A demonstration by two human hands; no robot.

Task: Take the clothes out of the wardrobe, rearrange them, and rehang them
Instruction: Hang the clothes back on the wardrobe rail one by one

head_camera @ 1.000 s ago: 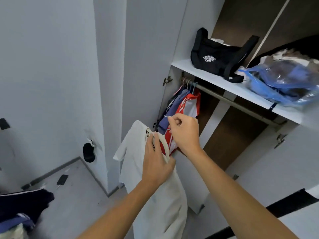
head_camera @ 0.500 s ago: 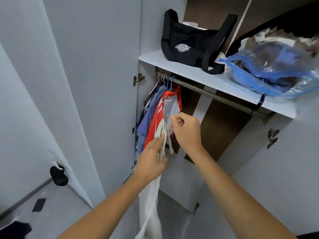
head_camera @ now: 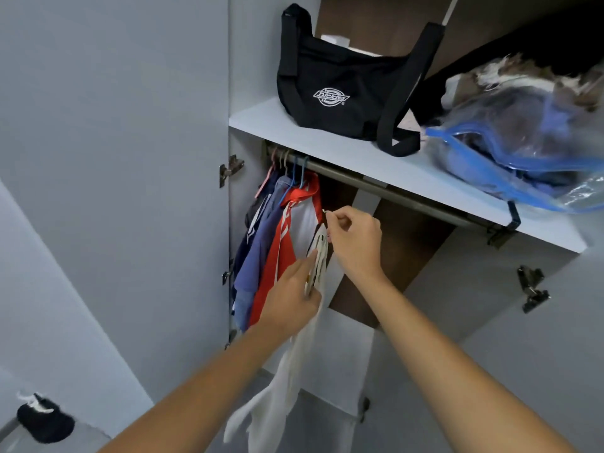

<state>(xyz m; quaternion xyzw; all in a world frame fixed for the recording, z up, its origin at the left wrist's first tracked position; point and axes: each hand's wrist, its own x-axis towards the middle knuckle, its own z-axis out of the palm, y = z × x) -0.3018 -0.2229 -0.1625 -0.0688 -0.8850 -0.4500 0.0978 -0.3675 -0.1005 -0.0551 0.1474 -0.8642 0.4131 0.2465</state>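
Up at the wardrobe (head_camera: 183,158), the grey door hangs open on the left and the white shelf (head_camera: 376,165) runs across above the hanging rail (head_camera: 408,199). On that shelf a clear vacuum bag (head_camera: 523,152) with blue edging sits toward the right end, stuffed with clothes, and a black Dickies shoulder bag (head_camera: 333,93) sits near the left end, its strap drooping over the front edge. Under the shelf, pushed to the rail's left end, there's a bunch of hung clothes (head_camera: 277,250): dark blue ones, a lighter blue one, and a red-and-white jersey on the outside. Just right of that bunch is the white shirt (head_camera: 284,387) on its hanger, below the rail and not hooked on; it dangles down between the two forearms. The left hand (head_camera: 291,299) grips the shirt around the collar and hanger shoulder, fingers curled on it, index finger pointing up along it. The right hand (head_camera: 354,241) is above it, pinching the thin hanger hook (head_camera: 326,213) between thumb and fingertips, right next to the red jersey. Down in the bottom left corner a small black thing (head_camera: 44,423) sits low against the wall, can't tell what it is.
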